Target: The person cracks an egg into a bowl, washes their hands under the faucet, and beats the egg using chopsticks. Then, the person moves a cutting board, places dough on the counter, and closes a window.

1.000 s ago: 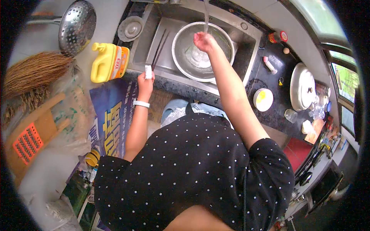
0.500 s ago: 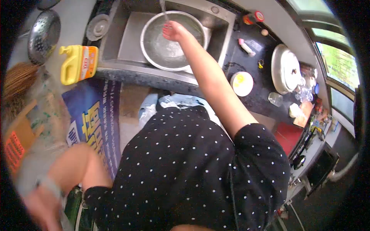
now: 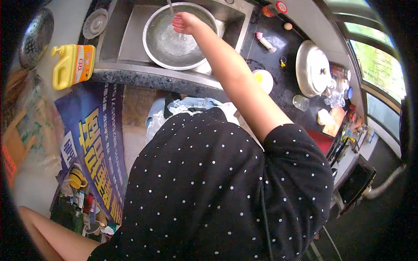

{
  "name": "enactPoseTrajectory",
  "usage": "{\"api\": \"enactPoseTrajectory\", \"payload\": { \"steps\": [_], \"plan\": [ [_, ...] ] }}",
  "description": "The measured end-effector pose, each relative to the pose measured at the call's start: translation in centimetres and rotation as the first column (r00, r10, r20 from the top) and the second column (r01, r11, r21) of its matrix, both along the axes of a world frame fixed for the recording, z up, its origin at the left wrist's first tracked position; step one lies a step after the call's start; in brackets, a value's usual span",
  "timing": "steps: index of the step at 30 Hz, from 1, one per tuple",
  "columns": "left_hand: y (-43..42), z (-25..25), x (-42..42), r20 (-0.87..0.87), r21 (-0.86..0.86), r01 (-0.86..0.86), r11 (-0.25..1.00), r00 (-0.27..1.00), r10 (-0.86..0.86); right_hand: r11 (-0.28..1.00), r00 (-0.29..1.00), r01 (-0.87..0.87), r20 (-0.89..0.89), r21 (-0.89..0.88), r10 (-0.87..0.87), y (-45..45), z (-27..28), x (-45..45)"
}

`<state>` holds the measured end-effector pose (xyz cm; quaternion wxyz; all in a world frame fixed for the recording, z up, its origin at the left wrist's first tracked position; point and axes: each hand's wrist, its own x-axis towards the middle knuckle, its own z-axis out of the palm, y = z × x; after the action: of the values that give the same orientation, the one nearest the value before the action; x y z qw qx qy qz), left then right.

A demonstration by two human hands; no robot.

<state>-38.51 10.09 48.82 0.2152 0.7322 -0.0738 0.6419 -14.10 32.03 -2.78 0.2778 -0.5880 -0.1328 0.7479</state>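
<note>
My right hand is stretched over a large round metal basin in the sink, its fingers apart and nothing in them. A thin stream of water runs down beside the fingers into the basin, where the water looks stirred and bubbly. The basin rests inside the steel sink. Of my left arm, only the forearm shows at the lower left; the hand lies outside the view.
A yellow detergent jug stands left of the sink. On the dark counter to the right are a white bowl, a lidded metal pot, a glass jar, a red-lidded jar and an egg.
My left hand has swung down and out of view. The right hand stays over the basin, its fingers now more spread. The whole view has shifted slightly.
</note>
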Motion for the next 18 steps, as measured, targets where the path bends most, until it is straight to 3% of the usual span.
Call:
{"api": "enactPoseTrajectory", "payload": {
  "steps": [10,18],
  "plan": [
    [0.4,-0.8,-0.6,-0.004,-0.224,-0.006,0.975,1.000,0.005,0.999,0.998,0.039,-0.058,0.024,-0.037,-0.1,1.8,0.5],
    [1.7,-1.4,-2.7,0.106,-0.506,-0.023,0.862,0.990,0.088,0.999,0.997,0.047,-0.055,0.006,-0.047,-1.3,2.3,0.0]
  ]
}}
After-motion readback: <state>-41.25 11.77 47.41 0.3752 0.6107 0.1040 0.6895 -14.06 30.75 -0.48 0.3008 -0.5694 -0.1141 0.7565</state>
